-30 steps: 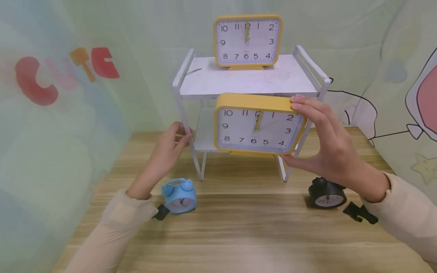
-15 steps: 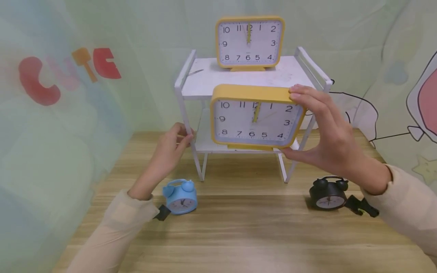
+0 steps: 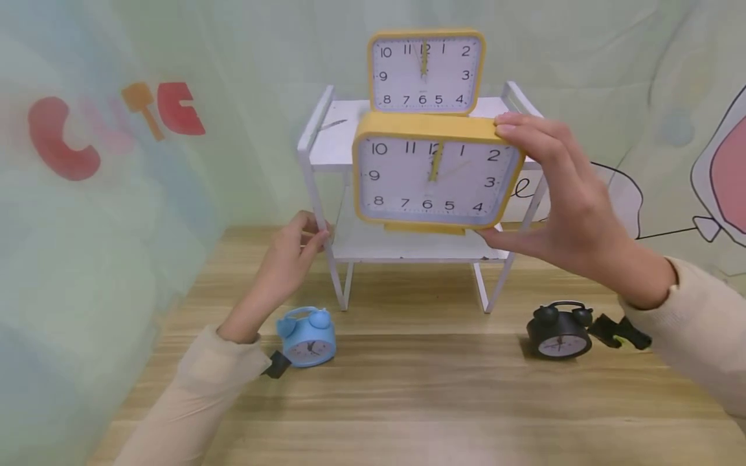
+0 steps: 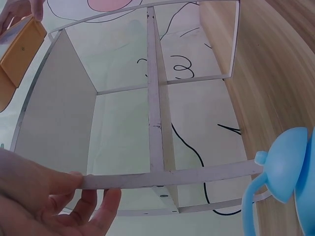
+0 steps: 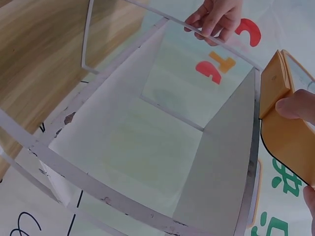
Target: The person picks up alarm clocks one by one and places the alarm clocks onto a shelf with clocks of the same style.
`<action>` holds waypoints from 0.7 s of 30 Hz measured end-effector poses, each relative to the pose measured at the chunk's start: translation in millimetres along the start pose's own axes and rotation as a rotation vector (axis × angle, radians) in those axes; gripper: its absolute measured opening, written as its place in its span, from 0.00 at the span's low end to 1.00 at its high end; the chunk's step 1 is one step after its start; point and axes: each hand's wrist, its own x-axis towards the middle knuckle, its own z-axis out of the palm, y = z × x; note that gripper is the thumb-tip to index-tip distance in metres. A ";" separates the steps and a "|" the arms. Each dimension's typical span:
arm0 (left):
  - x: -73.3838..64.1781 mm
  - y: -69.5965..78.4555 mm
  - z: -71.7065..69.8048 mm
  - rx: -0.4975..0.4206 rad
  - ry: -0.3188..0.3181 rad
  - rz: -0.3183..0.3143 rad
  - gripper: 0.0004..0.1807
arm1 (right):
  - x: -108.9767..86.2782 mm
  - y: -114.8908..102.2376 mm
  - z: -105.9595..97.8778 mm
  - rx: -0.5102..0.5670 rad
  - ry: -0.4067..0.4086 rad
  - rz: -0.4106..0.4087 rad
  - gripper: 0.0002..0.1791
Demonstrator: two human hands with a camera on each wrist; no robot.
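My right hand (image 3: 574,194) grips a yellow rectangular clock (image 3: 399,178) at its right end, thumb under the bottom edge and fingers on top. The clock is in the air in front of the white two-tier rack (image 3: 344,139), its dial towards me, overlapping the top shelf's front edge. In the right wrist view, the underside of the yellow clock (image 5: 285,132) shows beside the rack. My left hand (image 3: 288,249) holds the rack's left front post; in the left wrist view, its thumb and fingers pinch the post (image 4: 130,181). A similar yellow clock (image 3: 399,74) stands on the top shelf.
On the wooden table (image 3: 419,395), a blue twin-bell alarm clock (image 3: 309,336) stands near my left forearm. A black alarm clock (image 3: 561,333) stands at right, below my right wrist. Raised side rails (image 3: 317,120) flank the top shelf. A printed curtain (image 3: 262,129) hangs behind.
My right hand has lifted the yellow clock and brought it slightly left, from in front of the lower opening up to the top shelf's edge. My left hand stays on the post.
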 end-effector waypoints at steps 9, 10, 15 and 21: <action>0.0 -0.1 -1.1 -0.002 -0.004 -0.008 0.08 | 12.0 6.4 0.5 -0.035 -0.006 0.010 0.58; 0.0 0.1 -1.0 -0.002 -0.005 -0.011 0.08 | 13.6 7.0 0.3 -0.040 -0.009 0.013 0.59; -0.9 1.6 -1.1 -0.001 -0.008 -0.020 0.08 | 22.4 10.0 -0.9 -0.041 -0.013 0.029 0.58; -2.0 2.4 -0.3 0.001 -0.010 -0.020 0.08 | 30.4 16.8 -4.9 -0.079 -0.023 0.011 0.59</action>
